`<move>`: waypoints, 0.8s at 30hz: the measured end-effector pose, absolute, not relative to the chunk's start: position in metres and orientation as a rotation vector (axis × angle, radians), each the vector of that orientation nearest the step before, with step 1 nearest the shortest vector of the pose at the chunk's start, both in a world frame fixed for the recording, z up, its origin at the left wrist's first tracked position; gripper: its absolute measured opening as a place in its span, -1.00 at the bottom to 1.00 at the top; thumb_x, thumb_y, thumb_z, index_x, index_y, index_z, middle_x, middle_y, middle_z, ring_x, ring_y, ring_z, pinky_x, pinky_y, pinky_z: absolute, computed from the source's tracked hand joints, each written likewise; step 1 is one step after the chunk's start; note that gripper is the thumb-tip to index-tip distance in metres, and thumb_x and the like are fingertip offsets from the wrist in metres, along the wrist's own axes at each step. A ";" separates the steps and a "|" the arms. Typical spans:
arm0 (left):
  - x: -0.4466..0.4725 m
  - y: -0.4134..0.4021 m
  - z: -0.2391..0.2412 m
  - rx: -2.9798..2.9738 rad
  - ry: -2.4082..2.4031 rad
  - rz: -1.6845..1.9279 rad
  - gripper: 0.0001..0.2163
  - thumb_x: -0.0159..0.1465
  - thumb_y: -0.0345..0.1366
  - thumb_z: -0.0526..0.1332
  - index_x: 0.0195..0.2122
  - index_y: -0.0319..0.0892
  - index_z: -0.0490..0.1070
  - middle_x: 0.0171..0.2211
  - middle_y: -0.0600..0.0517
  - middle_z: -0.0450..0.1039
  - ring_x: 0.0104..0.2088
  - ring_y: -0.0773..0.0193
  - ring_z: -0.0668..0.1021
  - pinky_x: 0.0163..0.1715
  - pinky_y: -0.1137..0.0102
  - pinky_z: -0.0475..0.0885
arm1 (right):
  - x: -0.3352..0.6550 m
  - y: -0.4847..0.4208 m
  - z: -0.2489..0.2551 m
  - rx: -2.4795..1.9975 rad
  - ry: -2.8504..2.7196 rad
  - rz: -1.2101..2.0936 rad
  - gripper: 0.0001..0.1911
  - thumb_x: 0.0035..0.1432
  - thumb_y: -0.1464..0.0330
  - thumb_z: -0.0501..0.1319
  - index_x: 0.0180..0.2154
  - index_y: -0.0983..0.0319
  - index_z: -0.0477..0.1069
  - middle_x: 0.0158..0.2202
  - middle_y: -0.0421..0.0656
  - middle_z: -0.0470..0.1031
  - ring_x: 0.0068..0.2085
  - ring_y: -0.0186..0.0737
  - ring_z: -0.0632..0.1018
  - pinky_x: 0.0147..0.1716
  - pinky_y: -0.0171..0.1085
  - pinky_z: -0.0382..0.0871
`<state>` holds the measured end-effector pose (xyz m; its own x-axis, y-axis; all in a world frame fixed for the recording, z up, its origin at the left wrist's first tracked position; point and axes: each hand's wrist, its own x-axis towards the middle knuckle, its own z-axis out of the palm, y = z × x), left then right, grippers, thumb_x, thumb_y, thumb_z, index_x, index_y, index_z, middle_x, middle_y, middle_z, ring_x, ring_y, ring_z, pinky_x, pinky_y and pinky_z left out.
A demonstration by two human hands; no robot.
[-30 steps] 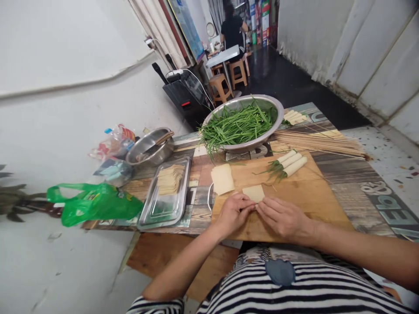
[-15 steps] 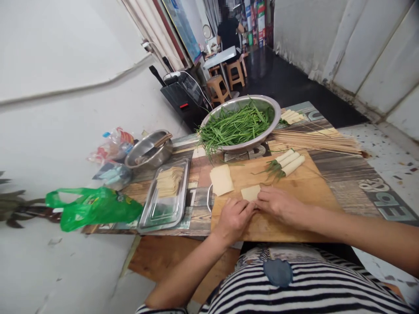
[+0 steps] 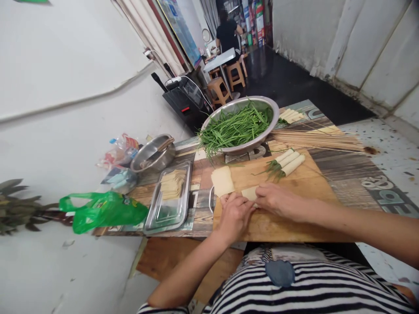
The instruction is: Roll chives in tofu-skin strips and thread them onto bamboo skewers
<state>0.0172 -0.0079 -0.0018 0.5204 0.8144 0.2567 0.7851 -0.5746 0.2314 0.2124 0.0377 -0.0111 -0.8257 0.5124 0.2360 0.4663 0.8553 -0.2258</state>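
Both hands work at one pale tofu-skin sheet [image 3: 249, 193] on the wooden cutting board [image 3: 314, 196]. My left hand [image 3: 236, 213] has its fingers bent at the sheet's near left edge; its fingertips also reach the edge of a small stack of tofu sheets [image 3: 222, 179]. With fingers closed together, my right hand [image 3: 276, 200] pinches the sheet's right side. Whatever lies under the fingers is hidden. Beyond the hands, several finished tofu rolls [image 3: 288, 164] lie side by side with green chive ends sticking out.
A steel basin of chives [image 3: 240, 126] stands behind the board, with bamboo skewers [image 3: 321, 141] to its right. On the left are a metal tray [image 3: 170, 213] with more sheets, a steel bowl [image 3: 153, 152] and a green plastic bag [image 3: 104, 211]. A person [image 3: 227, 35] sits far back.
My left hand has shifted slightly forward, its fingertips now at the stack's edge. My right hand stays at the sheet with its fingers drawn in. The view has tilted a little.
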 end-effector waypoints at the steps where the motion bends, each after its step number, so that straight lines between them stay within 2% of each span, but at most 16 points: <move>1: 0.018 -0.007 0.000 2.653 1.412 0.494 -0.83 0.35 -0.29 0.16 -0.32 -0.13 0.53 -0.40 0.01 0.50 -0.26 0.22 0.42 -0.23 0.23 0.13 | 0.213 0.037 -0.012 -0.712 -2.728 0.187 -0.68 0.33 0.37 0.05 -0.43 0.28 0.46 -0.38 -0.11 0.39 -0.33 -0.22 0.31 -0.36 -0.24 0.13; 8: 0.019 -0.001 0.006 2.596 1.412 0.456 -0.81 0.33 -0.29 0.19 -0.41 -0.15 0.52 -0.43 0.01 0.50 -0.31 0.22 0.42 -0.28 0.26 0.11 | 0.214 0.036 -0.013 -0.641 -2.680 0.126 -0.63 0.37 0.39 -0.03 -0.36 0.26 0.50 -0.41 -0.12 0.43 -0.35 -0.22 0.33 -0.35 -0.25 0.18; 12: 0.014 0.000 -0.002 2.574 1.378 0.580 -0.86 0.33 -0.27 0.20 -0.29 -0.10 0.57 -0.39 0.01 0.54 -0.33 0.22 0.44 -0.29 0.29 0.14 | 0.209 0.047 -0.013 -0.646 -2.702 0.333 -0.63 0.33 0.39 0.06 -0.50 0.28 0.46 -0.48 -0.16 0.40 -0.42 -0.31 0.31 -0.42 -0.31 0.13; 16: 0.009 -0.007 -0.010 2.654 1.402 0.658 -0.84 0.33 -0.26 0.20 -0.13 -0.10 0.53 -0.33 -0.01 0.57 -0.28 0.20 0.48 -0.26 0.29 0.17 | 0.207 0.057 -0.011 -0.569 -2.668 0.575 -0.70 0.27 0.43 0.13 -0.50 0.29 0.48 -0.50 -0.18 0.42 -0.43 -0.35 0.34 -0.42 -0.37 0.15; 20: 0.009 -0.011 -0.011 2.745 1.415 0.654 -0.85 0.34 -0.27 0.19 -0.14 -0.08 0.52 -0.31 0.00 0.56 -0.23 0.20 0.47 -0.20 0.26 0.15 | 0.209 0.061 -0.003 -0.586 -2.629 0.756 -0.74 0.23 0.49 0.15 -0.48 0.30 0.51 -0.46 -0.16 0.49 -0.42 -0.38 0.39 -0.38 -0.40 0.21; 24: 0.010 -0.010 -0.010 2.778 1.462 0.629 -0.87 0.34 -0.27 0.19 -0.15 -0.05 0.52 -0.29 0.02 0.53 -0.20 0.21 0.44 -0.19 0.25 0.12 | 0.211 0.064 0.002 -0.665 -2.637 0.869 -0.76 0.23 0.45 0.17 -0.44 0.31 0.54 -0.47 -0.17 0.50 -0.45 -0.38 0.39 -0.42 -0.40 0.18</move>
<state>0.0100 -0.0103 -0.0102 0.5061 0.7801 0.3679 0.8035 -0.5815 0.1276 0.2109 0.0644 0.0020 -0.8530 0.5074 0.1220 0.3355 0.7122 -0.6166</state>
